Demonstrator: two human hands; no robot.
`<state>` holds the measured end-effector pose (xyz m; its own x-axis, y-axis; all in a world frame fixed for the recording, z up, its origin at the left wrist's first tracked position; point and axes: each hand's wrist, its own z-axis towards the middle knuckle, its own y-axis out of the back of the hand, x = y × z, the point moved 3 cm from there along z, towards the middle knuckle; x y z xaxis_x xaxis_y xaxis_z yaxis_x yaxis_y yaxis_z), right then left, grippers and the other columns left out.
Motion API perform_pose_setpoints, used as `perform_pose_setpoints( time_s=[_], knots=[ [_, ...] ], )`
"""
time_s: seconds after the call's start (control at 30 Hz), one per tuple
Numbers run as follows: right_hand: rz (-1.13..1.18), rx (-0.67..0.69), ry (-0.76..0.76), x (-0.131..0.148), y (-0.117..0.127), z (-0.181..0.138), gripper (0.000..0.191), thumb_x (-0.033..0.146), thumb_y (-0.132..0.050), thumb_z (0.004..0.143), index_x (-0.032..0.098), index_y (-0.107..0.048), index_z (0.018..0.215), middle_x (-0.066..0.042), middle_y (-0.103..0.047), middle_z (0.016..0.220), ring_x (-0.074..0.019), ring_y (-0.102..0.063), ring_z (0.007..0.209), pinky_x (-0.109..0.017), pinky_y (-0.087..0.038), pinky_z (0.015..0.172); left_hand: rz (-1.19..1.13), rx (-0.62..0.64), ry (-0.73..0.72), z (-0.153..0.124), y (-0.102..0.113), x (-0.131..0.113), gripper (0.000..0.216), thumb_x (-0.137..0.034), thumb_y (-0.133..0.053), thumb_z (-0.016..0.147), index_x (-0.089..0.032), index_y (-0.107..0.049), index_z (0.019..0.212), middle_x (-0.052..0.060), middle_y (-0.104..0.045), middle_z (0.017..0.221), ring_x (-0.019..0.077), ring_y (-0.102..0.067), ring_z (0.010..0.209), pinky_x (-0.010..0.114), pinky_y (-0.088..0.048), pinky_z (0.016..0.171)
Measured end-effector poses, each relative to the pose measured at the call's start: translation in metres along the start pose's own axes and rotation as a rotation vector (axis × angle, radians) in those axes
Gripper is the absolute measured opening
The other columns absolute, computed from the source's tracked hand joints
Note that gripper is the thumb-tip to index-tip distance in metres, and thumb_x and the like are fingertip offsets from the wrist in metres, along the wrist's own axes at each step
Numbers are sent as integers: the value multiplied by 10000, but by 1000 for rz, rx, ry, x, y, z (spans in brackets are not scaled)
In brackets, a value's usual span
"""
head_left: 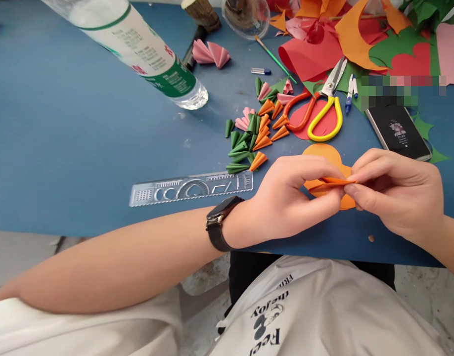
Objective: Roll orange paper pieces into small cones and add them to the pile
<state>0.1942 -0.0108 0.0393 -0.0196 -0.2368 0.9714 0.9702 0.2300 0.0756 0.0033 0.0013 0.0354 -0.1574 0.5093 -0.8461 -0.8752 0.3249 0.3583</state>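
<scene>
Shirt (334, 306) runs off-frame; hands (286, 200) partly hide folded orange paper (329, 184).

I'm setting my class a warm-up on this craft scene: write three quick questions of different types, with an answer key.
1. Short answer: What do the left hand and right hand hold between them?
2. True or false: The phone lies on top of the scissors.
3. Multiple choice: Which thing lies just below the small paper cones in the picture?
A) A clear ruler
B) A stapler
C) A spoon

Key
1. A piece of folded orange paper.
2. False; it lies apart from them, to their right in the picture.
3. A
</scene>
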Motion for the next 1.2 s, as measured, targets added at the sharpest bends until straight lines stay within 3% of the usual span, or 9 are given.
perform_pose_setpoints(
  time_s=[0.17,0.33,0.6,0.73,0.9,1.07,1.2],
  knots=[
    [-27,-50,13,2,-1,1,147,283,-950,895,311,-833,810,-50,-764,832,-198,-693,685,-340,-589,487,73,-5,-14,1,2,-5,140,-156,-686,948,-247,-780,897,41,-853,888,172,-729,745,327,-610,711],
    [11,-76,-15,-5,2,3,102,291,-893,964,326,-847,881,-25,-742,857,-146,-618,589,-333,-523,469,99,-80,21,-1,5,-1,71,-239,-763,998,-247,-796,936,2,-782,792,139,-636,663,314,-558,673],
    [107,-59,-118,-13,-1,3,114,335,-903,961,314,-815,893,-17,-728,891,-148,-657,635,-299,-466,427,-191,-111,277,-3,-1,10,82,-264,-835,925,-193,-801,900,22,-759,838,153,-666,747,291,-588,670],
    [149,-48,-163,-13,-3,2,100,292,-895,955,291,-810,902,-7,-726,847,-130,-627,590,-279,-465,413,-278,-85,331,-1,-3,10,115,-269,-838,911,-167,-787,927,40,-761,862,155,-678,765,289,-607,695],
    [101,-39,-147,-13,-3,2,133,231,-912,919,294,-806,869,6,-752,850,-94,-519,515,-283,-435,417,-175,-70,238,1,-3,8,62,-208,-775,905,-172,-738,870,4,-699,786,114,-593,694,242,-538,638],
    [94,-35,-111,-9,-3,3,157,272,-934,913,295,-803,830,-3,-725,821,-103,-536,539,-284,-411,395,-55,-71,115,0,1,4,61,-169,-755,930,-187,-769,874,7,-729,758,128,-616,686,276,-518,651],
    [82,-47,-73,-7,-2,2,286,392,-973,884,290,-744,747,-17,-659,755,-157,-605,641,-291,-457,418,0,-22,96,-1,4,-1,98,-186,-774,994,-216,-811,909,1,-791,790,122,-644,666,275,-527,651]
  ],
)
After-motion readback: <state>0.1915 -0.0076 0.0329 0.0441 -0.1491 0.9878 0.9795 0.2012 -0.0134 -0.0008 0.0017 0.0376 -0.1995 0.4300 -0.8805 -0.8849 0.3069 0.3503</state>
